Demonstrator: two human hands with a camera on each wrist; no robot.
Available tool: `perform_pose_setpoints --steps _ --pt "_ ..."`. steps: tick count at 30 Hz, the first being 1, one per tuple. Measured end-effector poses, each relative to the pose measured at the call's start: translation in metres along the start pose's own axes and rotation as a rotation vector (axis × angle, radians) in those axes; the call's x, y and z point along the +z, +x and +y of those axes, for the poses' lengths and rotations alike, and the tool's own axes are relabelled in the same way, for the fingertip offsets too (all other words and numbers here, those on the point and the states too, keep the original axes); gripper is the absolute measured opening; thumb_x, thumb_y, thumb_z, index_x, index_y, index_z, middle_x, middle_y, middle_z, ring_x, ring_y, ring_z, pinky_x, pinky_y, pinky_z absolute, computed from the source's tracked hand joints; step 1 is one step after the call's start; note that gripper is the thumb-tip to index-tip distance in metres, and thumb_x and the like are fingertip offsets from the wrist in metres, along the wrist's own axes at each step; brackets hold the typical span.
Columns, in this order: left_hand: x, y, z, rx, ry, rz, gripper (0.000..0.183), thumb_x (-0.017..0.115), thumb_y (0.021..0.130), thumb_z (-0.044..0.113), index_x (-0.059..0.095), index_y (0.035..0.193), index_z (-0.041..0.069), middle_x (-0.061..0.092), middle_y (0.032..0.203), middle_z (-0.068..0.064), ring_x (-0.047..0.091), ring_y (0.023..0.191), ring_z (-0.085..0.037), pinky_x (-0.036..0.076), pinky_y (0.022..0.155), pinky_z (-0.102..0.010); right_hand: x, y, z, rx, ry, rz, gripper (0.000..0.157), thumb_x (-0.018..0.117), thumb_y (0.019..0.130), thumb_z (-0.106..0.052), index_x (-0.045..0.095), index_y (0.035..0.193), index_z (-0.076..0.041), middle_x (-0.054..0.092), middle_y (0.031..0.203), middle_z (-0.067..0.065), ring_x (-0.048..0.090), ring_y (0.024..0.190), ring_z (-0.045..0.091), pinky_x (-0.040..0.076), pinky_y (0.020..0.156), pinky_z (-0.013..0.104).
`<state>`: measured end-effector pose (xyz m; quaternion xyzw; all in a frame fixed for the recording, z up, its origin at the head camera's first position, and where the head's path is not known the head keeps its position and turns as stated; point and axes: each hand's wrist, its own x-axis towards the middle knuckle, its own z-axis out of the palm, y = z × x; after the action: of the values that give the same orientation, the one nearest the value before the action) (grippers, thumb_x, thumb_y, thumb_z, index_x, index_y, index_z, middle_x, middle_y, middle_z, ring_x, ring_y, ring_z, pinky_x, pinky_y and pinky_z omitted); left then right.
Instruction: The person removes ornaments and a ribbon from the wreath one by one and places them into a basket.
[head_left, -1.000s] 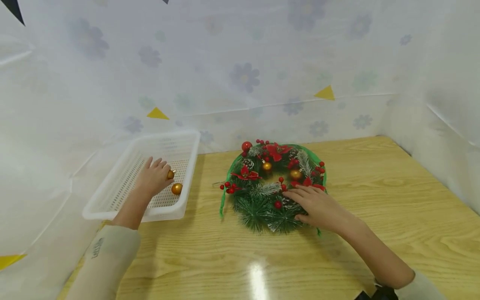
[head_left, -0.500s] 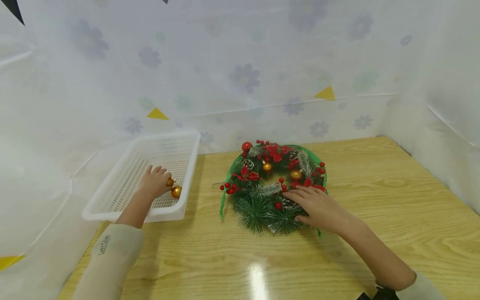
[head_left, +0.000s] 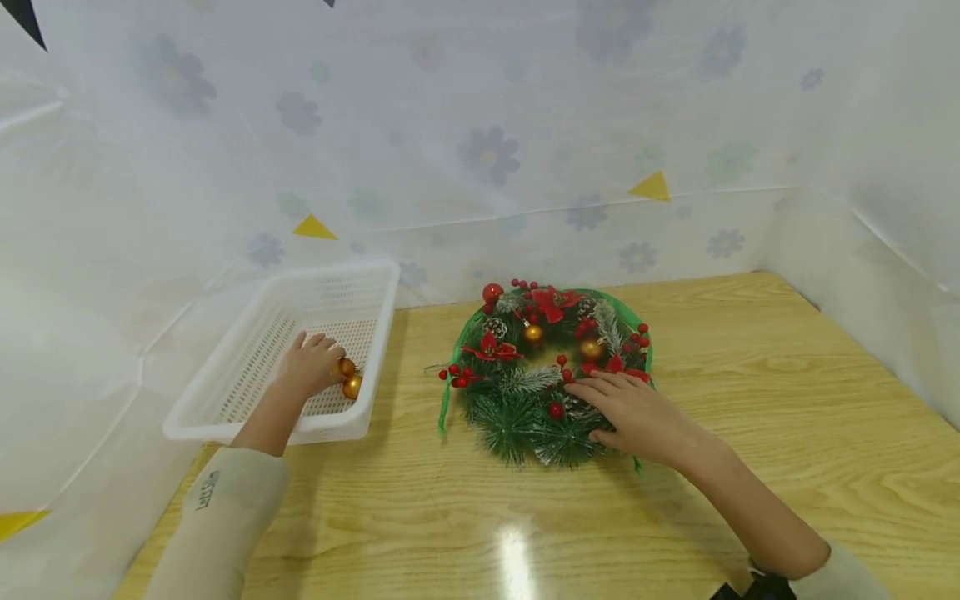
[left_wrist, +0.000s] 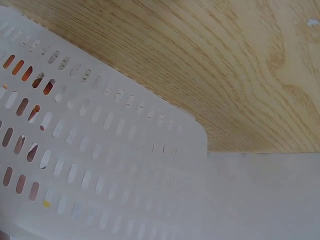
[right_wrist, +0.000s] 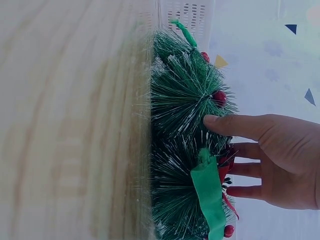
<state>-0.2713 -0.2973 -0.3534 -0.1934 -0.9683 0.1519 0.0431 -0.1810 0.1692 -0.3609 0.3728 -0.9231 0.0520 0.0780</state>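
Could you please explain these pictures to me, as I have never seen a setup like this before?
Certainly. There is no robot here: a person works with two bare hands, wearing one camera on the head and one on each wrist. The head picture looks forward and down over a wood-grain table. The left wrist picture shows mostly the slotted side of a white basket; the right wrist picture shows the wreath from the side.

On the table stand the basket, with two gold balls visible inside, and the wreath, decorated with red flowers. The left hand is inside the basket, right by the balls; whether it grips one is unclear. The right hand rests on the wreath.
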Motion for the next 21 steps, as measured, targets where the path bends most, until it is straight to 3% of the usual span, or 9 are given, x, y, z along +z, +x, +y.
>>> perform_pose_setpoints --steps 10,18,21 --pt "-0.009 0.000 0.000 -0.030 -0.048 0.055 0.033 0.065 0.086 0.022 0.060 0.111 0.001 0.051 0.123 -0.023 0.039 0.119 -0.040 0.023 0.103 -0.055 0.000 0.000 -0.001 -0.004 -0.008 0.001 0.067 0.076 0.076 -0.026 0.047 0.132 -0.004 0.050 0.127 0.018 0.044 0.117 0.037 0.038 0.091 0.054" --pt "-0.033 0.005 0.012 -0.049 -0.020 0.281 0.034 0.068 0.084 0.020 0.061 0.110 -0.001 0.053 0.122 -0.022 0.042 0.118 -0.037 0.026 0.103 -0.051 0.001 0.000 -0.001 -0.005 -0.014 0.002 0.067 0.075 0.076 -0.027 0.047 0.132 -0.004 0.051 0.126 0.017 0.044 0.117 0.037 0.038 0.092 0.054" --pt "-0.049 0.007 0.023 -0.048 -0.012 0.326 0.035 0.067 0.084 0.020 0.061 0.111 0.000 0.052 0.124 -0.021 0.041 0.120 -0.036 0.024 0.104 -0.050 0.000 0.000 0.000 -0.009 -0.016 0.008 0.067 0.076 0.076 -0.027 0.048 0.132 -0.004 0.051 0.126 0.017 0.045 0.117 0.037 0.038 0.092 0.053"
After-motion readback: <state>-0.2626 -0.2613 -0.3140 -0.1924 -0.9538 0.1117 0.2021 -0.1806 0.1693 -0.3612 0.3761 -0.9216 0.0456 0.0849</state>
